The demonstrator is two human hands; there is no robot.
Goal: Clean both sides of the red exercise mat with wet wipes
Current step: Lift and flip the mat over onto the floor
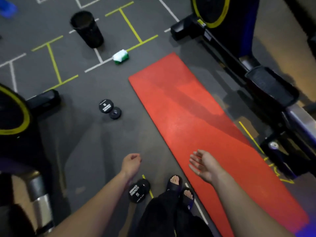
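The red exercise mat (196, 120) lies flat on the dark gym floor, running from the upper middle down to the lower right. A green and white pack of wet wipes (120, 56) sits on the floor just beyond the mat's far left corner. My right hand (204, 164) hovers over the mat's near left edge, palm up, fingers spread and holding nothing. My left hand (130, 162) hangs over the bare floor left of the mat, fingers loosely curled, with nothing in it.
Two black dumbbells (110, 108) (138, 191) stand on the floor left of the mat, one by my sandalled feet (181, 187). A black foam roller (87, 29) stands at the back. Exercise bikes (256, 79) (15, 117) flank the mat on both sides.
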